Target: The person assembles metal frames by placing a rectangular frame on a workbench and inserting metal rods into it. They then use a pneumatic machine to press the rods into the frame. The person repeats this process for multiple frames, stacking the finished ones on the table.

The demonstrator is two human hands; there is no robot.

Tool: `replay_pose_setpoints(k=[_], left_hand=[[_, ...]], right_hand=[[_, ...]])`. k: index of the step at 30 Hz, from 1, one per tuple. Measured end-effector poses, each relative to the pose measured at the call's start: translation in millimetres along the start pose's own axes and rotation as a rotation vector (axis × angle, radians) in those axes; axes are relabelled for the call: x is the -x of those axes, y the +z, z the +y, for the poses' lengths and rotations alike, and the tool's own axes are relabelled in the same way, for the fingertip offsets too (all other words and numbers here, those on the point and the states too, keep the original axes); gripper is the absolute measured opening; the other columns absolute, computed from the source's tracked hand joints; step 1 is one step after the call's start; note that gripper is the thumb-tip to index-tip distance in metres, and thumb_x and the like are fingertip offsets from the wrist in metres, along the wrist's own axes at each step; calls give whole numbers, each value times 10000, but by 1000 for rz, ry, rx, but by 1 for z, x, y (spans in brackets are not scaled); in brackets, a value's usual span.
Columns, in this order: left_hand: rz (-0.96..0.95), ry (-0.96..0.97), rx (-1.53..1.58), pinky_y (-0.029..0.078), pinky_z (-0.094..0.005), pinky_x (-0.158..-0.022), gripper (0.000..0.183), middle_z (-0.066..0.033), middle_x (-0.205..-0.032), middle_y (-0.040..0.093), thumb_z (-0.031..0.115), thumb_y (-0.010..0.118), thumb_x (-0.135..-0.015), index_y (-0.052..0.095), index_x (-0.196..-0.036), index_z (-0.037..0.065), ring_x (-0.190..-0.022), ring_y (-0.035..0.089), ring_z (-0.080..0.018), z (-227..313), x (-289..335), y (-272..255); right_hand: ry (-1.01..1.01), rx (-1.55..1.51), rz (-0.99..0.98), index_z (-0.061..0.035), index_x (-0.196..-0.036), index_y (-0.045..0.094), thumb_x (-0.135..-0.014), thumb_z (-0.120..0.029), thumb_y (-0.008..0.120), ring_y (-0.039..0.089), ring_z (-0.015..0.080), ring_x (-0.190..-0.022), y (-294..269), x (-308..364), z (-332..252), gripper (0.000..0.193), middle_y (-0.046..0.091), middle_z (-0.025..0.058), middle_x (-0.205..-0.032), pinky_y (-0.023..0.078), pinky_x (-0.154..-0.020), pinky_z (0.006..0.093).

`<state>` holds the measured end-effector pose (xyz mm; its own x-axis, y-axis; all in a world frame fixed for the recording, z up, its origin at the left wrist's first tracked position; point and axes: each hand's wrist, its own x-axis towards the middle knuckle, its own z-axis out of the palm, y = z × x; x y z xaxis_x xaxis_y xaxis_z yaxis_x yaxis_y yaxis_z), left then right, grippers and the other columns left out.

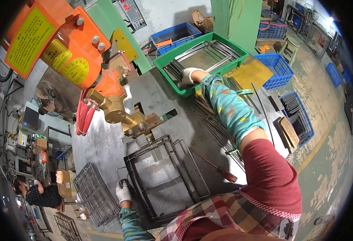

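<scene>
1. Grey worktop spreads below an orange machine; dark metal frame lies flat near its front edge
2. Thin rods in the green tray lie crowded, so pulling one could, I think, drag others; the loose tool beside the frame might catch a sleeve
3. Right hand, gloved, reaches into the tray's near corner, fingers partly hidden; I cannot tell its grip
4. Left hand, half curled, is at the frame's left side; hold unclear

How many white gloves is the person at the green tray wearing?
2: one on the left hand, beside the dark rectangular metal fixture; one on the right hand, at the green plastic tray.
</scene>
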<state>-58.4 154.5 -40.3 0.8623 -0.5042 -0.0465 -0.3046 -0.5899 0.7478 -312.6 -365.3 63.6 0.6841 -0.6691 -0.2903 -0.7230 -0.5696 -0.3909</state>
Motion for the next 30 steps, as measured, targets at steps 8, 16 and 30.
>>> replay_pose_setpoints(k=[8,16,30], left_hand=[[43,68,-18,461,-275,-683,211,-75,-855,644,155,572,-885,602,-1008,-13,-726,558,-127,-17,1,3],[132,147,-161,471,-336,-760,298,-156,-939,656,201,583,-872,586,-1063,-28,-836,621,-230,-42,-8,3],[-60,55,-170,444,-395,-832,348,-218,-1002,625,276,525,-868,581,-1078,5,-978,581,-370,-25,-17,3]], right_hand=[[641,-27,736,-82,-1088,615,-801,-163,560,561,325,-1093,-45,-3,145,303,590,166,-1161,436,-928,433],[588,-139,794,-10,-1020,635,-851,-377,492,576,358,-1039,-62,-12,223,429,614,207,-1069,443,-878,415],[-253,-1571,825,-45,-848,612,-903,-267,560,318,78,-410,-112,188,69,235,349,-56,-527,249,-385,242]])
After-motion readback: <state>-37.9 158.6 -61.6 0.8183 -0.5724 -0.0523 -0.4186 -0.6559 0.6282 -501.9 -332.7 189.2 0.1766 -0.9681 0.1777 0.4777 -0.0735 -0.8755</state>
